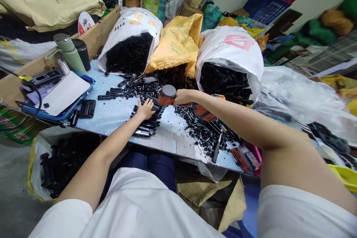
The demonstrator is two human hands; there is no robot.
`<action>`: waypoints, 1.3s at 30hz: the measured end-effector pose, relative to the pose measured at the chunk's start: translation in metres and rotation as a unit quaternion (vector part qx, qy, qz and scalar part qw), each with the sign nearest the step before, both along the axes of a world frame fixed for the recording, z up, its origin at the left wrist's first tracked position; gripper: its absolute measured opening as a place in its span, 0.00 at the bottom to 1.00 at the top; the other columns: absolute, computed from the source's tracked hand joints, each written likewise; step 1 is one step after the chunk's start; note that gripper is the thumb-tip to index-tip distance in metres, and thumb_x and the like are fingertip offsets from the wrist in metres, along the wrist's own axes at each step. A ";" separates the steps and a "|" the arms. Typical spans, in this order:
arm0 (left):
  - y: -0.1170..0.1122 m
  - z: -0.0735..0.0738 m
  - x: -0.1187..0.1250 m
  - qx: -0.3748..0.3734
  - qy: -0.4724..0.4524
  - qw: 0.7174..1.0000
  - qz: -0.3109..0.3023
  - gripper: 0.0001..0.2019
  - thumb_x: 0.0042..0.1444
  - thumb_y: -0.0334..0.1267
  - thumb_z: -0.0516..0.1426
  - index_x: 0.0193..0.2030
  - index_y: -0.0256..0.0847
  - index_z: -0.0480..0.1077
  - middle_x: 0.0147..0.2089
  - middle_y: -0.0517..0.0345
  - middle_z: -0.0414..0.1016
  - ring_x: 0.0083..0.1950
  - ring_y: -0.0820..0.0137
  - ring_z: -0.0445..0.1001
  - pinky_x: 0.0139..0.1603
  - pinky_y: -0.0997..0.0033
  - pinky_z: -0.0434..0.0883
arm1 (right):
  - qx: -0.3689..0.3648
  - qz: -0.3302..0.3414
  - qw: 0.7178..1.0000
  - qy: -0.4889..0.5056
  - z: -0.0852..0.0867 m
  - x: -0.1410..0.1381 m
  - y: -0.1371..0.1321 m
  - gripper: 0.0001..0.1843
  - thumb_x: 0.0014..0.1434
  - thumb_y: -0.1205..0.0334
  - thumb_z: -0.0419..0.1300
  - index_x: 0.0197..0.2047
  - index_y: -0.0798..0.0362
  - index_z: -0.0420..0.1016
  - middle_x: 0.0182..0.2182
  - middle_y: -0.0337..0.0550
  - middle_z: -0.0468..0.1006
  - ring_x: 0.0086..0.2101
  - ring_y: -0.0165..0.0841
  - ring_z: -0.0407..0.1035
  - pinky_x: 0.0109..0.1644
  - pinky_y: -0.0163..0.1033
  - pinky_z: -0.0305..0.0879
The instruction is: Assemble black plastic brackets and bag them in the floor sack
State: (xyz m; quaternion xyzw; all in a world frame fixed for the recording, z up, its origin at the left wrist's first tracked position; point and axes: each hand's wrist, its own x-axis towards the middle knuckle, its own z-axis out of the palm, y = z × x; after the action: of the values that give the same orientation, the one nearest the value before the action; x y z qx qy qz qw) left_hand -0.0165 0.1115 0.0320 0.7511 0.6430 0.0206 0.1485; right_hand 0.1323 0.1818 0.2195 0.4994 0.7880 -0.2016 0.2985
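Note:
My right hand [182, 97] is closed round the handle of a rubber mallet [167, 95] with a grey face and orange body, held just above the table. My left hand [145, 109] lies flat, fingers spread, pressing on a stack of black plastic parts [145, 126] on the pale blue table [111, 113]. The mallet head hovers just right of and above my left fingers. More loose black parts [139, 88] lie behind the hands, and a heap of small black pins [205, 130] spreads to the right under my forearm.
Two white sacks [131, 41] [228, 59] and a yellow sack [178, 42] full of black parts lie open at the table's back. A green flask [69, 52], a blue tray [55, 96] and cables sit left. A bag of black parts [55, 165] stands on the floor.

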 end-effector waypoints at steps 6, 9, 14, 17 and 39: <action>-0.053 -0.001 0.009 -0.014 -0.064 0.998 -0.018 0.41 0.58 0.62 0.32 0.67 0.29 0.47 0.71 0.43 0.40 0.71 0.57 0.37 0.68 0.51 0.42 | -0.005 0.012 1.000 0.009 0.012 0.004 -0.029 0.16 0.43 0.60 0.66 0.37 0.57 0.76 0.16 0.37 0.68 0.18 0.28 0.63 0.22 0.32 0.60; -0.064 -0.006 0.011 0.002 -0.065 0.997 -0.033 0.44 0.56 0.65 0.33 0.67 0.29 0.47 0.71 0.43 0.40 0.71 0.57 0.36 0.68 0.52 0.39 | -0.014 0.015 1.000 0.011 0.009 0.000 -0.034 0.15 0.44 0.64 0.64 0.38 0.57 0.75 0.16 0.35 0.67 0.17 0.27 0.62 0.22 0.32 0.59; -0.070 -0.002 0.009 0.003 -0.062 0.997 -0.055 0.45 0.55 0.66 0.36 0.68 0.30 0.45 0.71 0.43 0.40 0.71 0.57 0.36 0.68 0.51 0.36 | -0.003 0.047 0.999 -0.022 0.005 -0.006 -0.040 0.13 0.44 0.62 0.64 0.36 0.58 0.76 0.18 0.38 0.69 0.20 0.29 0.64 0.23 0.33 0.60; -0.088 0.000 0.004 0.005 -0.050 0.996 -0.076 0.46 0.52 0.67 0.41 0.68 0.31 0.46 0.71 0.42 0.39 0.71 0.56 0.34 0.68 0.50 0.36 | 0.028 0.051 0.998 -0.033 0.008 -0.003 -0.050 0.12 0.44 0.58 0.65 0.32 0.56 0.77 0.20 0.41 0.72 0.24 0.33 0.68 0.27 0.35 0.63; -0.126 -0.020 0.007 0.169 -0.022 0.985 -0.039 0.34 0.55 0.45 0.56 0.64 0.27 0.56 0.66 0.35 0.53 0.69 0.53 0.46 0.67 0.51 0.42 | 0.026 0.131 0.991 0.008 0.006 0.003 -0.099 0.14 0.41 0.57 0.63 0.32 0.53 0.79 0.25 0.43 0.75 0.27 0.35 0.72 0.27 0.34 0.62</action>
State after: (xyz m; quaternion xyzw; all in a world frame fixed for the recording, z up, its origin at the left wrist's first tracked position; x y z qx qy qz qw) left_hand -0.0097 -0.0141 0.0119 0.7894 0.5969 0.1394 0.0346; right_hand 0.1357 0.0832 0.2251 0.3978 0.8541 -0.1439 0.3026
